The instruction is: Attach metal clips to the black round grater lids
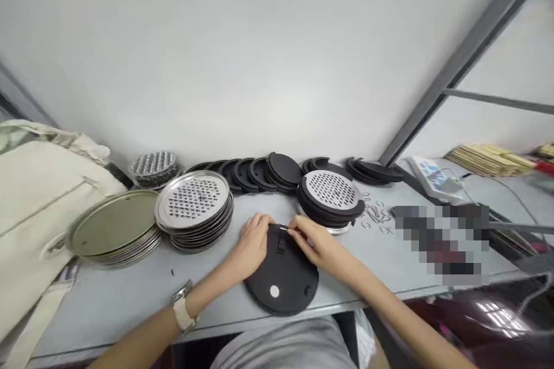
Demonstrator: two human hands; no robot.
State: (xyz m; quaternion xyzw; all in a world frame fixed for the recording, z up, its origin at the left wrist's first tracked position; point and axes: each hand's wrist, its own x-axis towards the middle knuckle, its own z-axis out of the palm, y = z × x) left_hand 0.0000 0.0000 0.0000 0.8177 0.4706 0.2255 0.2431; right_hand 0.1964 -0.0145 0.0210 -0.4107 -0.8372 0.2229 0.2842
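A round black disc (283, 274) lies in front of me near the table's front edge, with a white dot and a small round knob on its face. My left hand (255, 245) grips its upper left rim, fingers curled over the far edge. At the top of the disc, beside a small slot, shows a thin silvery metal ring (283, 226). My right hand (312, 242) pinches at this ring, the fingertips partly hiding it. Right of the disc stands a stack of black discs topped by a perforated metal grater plate (333, 189).
Stacked grater plates (193, 199) and olive-green round plates (115, 222) stand at left, beside a cream bag (47, 202). Black notched discs (249, 173) line the wall. Loose metal rings (378, 213) lie at right, near a blurred patch. A grey metal post (450, 75) rises behind.
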